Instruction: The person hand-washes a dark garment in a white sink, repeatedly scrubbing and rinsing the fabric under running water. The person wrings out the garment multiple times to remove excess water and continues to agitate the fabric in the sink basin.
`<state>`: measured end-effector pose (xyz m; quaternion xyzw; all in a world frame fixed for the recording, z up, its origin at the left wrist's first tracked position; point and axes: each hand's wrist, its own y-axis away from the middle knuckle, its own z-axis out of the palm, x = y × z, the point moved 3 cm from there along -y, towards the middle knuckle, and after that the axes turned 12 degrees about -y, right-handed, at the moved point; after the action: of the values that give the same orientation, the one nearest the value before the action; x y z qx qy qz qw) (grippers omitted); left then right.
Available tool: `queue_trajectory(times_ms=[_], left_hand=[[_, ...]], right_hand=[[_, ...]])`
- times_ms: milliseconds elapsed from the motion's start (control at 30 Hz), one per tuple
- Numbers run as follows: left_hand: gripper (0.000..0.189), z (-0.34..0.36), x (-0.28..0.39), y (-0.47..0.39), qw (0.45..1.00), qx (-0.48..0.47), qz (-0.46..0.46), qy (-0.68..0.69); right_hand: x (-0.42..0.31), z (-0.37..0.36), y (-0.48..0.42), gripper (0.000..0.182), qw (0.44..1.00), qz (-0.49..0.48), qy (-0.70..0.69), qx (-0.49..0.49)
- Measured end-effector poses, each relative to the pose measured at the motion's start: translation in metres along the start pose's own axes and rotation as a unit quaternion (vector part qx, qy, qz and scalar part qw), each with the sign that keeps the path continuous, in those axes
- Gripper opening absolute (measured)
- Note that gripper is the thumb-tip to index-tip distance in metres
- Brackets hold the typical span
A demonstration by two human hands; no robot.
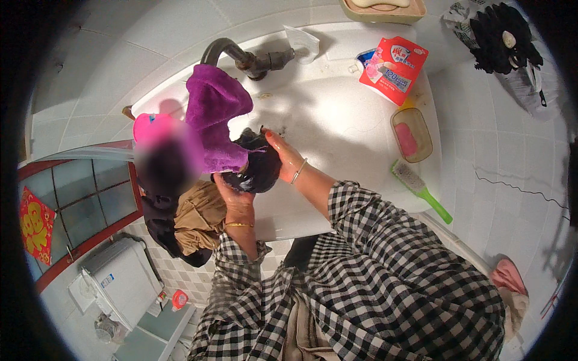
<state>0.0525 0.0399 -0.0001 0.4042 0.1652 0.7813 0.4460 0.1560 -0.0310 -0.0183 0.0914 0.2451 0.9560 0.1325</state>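
Observation:
Both hands are over the white washbasin (293,221), wet and cupped around a bunched, dark wet cloth (266,171). My left hand (235,196) supports it from below and the left, while my right hand (284,155) grips its right side. A purple towel (216,99) hangs from the spout of the metal tap (257,67). Its lower end reaches down to the dark cloth and covers part of it. Whether water runs out of it, I cannot tell.
At the basin's right lie a red pouch (393,72), a pink soap bar (406,139) in a soap box, and a green-handled scrubbing brush (420,187). Brown and dark clothes (198,214) hang at the left, beside a pink object (151,128) and a blurred patch. A washing machine (119,280) stands lower left.

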Motion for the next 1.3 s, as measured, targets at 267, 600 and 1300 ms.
queue_trajectory(times_ms=[267,600,1300], left_hand=[[0.052,-0.01,-0.006,-0.019,0.946,-0.024,-0.097,-0.309],[0.034,-0.041,-0.026,-0.028,0.995,-0.038,-0.063,-0.062],[0.053,0.008,-0.003,-0.006,0.983,-0.069,-0.158,-0.068]], right_hand=[[-0.034,0.02,0.005,0.034,0.948,-0.115,0.295,-0.011],[0.023,0.029,0.013,0.023,0.639,-0.314,0.7,-0.054],[-0.012,0.003,-0.013,0.033,0.944,-0.121,0.303,-0.044]])
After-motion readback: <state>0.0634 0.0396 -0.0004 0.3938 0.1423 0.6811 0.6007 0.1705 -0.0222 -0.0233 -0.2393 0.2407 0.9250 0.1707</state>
